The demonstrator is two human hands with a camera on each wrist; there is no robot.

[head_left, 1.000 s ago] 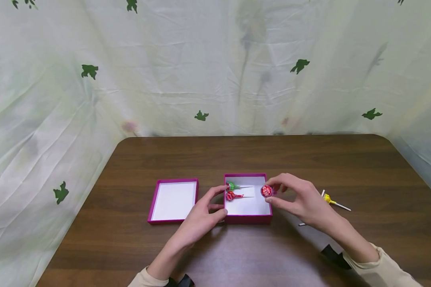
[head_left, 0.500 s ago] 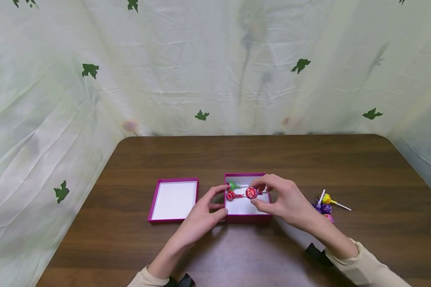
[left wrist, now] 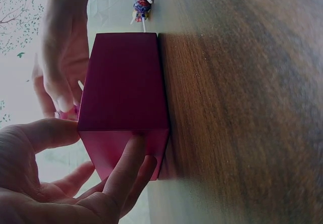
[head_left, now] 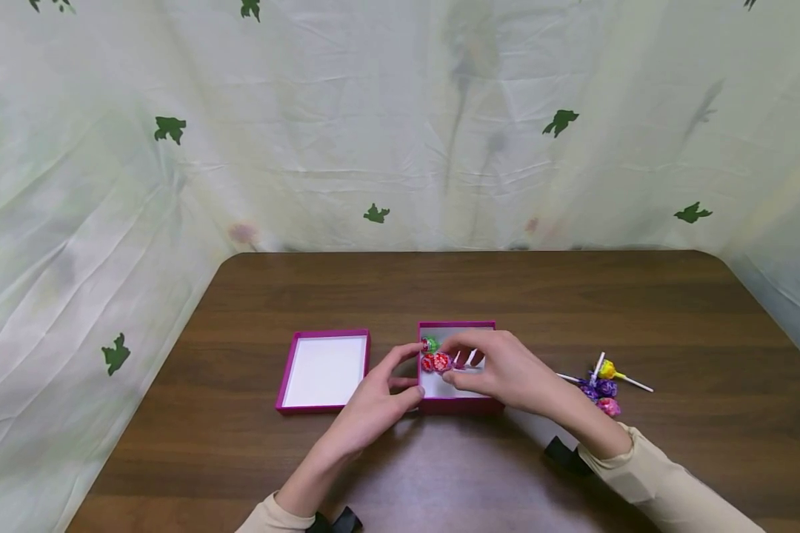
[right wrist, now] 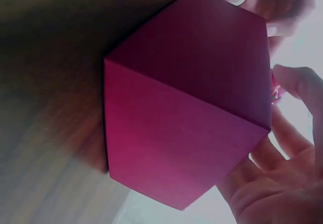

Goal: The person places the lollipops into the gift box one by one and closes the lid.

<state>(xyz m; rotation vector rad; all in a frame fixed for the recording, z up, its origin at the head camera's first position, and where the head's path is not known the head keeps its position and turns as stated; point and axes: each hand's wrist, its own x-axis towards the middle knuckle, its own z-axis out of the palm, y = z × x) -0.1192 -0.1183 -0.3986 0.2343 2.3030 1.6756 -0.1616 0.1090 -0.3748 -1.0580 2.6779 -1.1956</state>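
A magenta box (head_left: 458, 406) with a white inside stands on the table. My right hand (head_left: 504, 371) is over the box and pinches a red-wrapped lollipop (head_left: 443, 362) between thumb and fingertips. Close beside its head is another red lollipop (head_left: 427, 363), with a green lollipop (head_left: 431, 344) just behind; my right hand hides much of their sticks. My left hand (head_left: 373, 403) rests against the box's left side, thumb near the front corner and a fingertip at the rim. In the left wrist view, its straight fingers (left wrist: 123, 171) lie along the magenta wall.
Left of the box lies its shallow lid (head_left: 327, 371), white inside facing up. To the right is a small pile of lollipops: a yellow one (head_left: 609, 369), purple ones (head_left: 605, 388) and a pink one (head_left: 609, 406). A pale patterned cloth (head_left: 400, 133) hangs behind the brown table (head_left: 227, 444).
My right hand has carried the red lollipop leftward from the box's right edge to beside the other red lollipop. The pile at right has come into view. My left hand stays put.
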